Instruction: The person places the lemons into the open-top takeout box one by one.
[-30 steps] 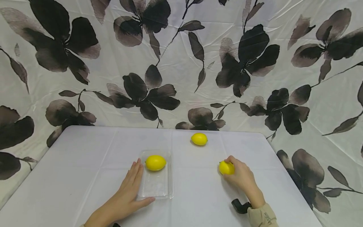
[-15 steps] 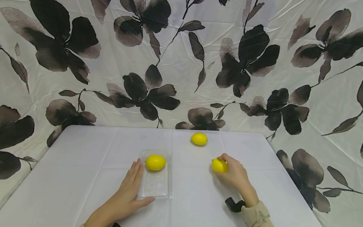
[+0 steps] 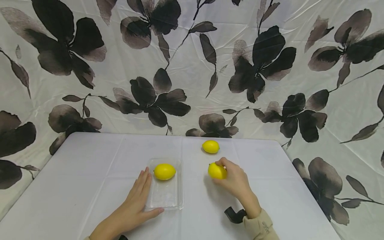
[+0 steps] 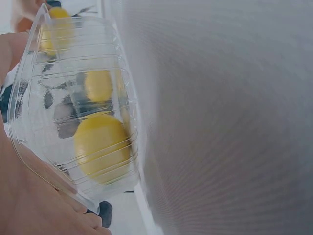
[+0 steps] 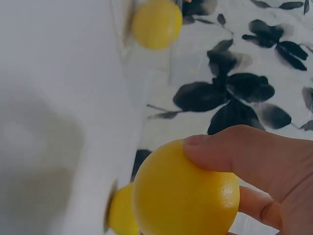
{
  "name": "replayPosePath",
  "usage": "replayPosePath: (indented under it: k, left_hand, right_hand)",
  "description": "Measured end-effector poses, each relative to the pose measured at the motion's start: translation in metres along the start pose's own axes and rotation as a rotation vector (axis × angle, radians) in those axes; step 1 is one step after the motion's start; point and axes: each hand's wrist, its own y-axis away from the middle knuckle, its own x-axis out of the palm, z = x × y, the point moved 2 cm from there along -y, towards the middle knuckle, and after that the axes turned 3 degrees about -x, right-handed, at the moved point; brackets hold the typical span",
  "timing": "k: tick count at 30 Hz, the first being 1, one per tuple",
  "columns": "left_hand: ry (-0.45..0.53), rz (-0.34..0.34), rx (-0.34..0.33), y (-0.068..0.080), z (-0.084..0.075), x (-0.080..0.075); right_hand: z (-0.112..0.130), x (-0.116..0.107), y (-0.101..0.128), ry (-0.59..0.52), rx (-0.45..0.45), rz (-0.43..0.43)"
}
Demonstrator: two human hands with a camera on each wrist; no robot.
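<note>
- The right hand point(image 3: 235, 180) reaches forward from a beige sleeve point(image 3: 260, 226), fingers and thumb curled round a held lemon point(image 3: 216, 171) just above the table point(image 3: 90, 166).
- The left hand point(image 3: 135, 203) lies flat, fingers straight along the left wall of the clear tray point(image 3: 166, 200), thumb at its near edge.
- Three lemons: the held one, a tray lemon point(image 3: 164, 172) just right of the left fingertips, and a far lemon point(image 3: 210, 146) beyond the right hand.
- One tray.

L hand point(image 3: 136, 200) flat, fingers straight; R hand point(image 3: 232, 178) curled, raised.
</note>
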Motion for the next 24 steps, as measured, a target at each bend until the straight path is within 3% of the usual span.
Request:
replayPosePath:
  k: [10,24]
  left_hand:
    - [-0.005,0.0,-0.002,0.0,0.0,0.0]
    - [0.004,0.002,0.001,-0.001,-0.001,0.0]
  right_hand:
    - [0.038,0.006,-0.008,-0.049,-0.086,-0.015]
    - [0.098,0.032,-0.015,-0.148,-0.206,0.072]
